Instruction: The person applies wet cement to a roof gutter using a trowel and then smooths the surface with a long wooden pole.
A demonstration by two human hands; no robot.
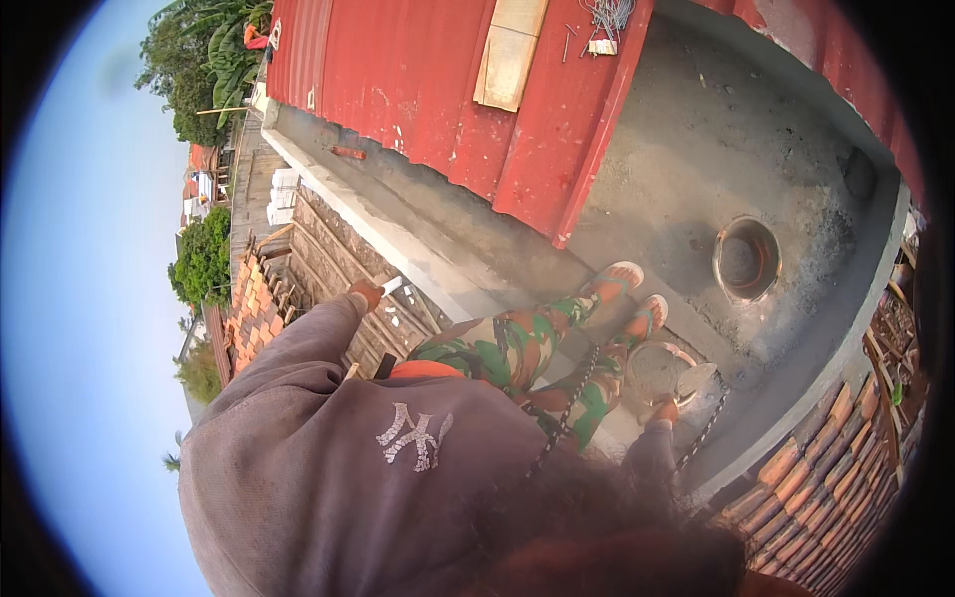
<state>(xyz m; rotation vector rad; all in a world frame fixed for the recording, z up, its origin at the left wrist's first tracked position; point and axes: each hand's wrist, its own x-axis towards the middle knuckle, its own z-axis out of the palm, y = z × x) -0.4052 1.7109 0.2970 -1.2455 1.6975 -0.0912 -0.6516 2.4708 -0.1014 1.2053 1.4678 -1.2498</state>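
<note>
Clutching a short white piece (pixel 393 286) in the left hand (pixel 367 293), out to the side near a low wall (pixel 368 219), with fingers closed around it. Holding the right hand (pixel 665 409) down low, right at the rim of a bucket (pixel 676 349), just beside a flat grey blade (pixel 697 379). Appearing to curl those right fingers, but can't tell at this size whether gripping the blade's handle, the rim or nothing. Standing close to that bucket in sandals (pixel 625 270) and camouflage trousers (pixel 512 343). Spotting a second bucket (pixel 723 257) farther off, sitting on grey concrete (pixel 657 179), well apart from the right hand. Looking up top, seeing red metal sheets (pixel 398 90), bearing pale boards (pixel 512 50) and a tangle of wire (pixel 609 15). Catching roof tiles (pixel 796 488) too, at lower right.
</note>
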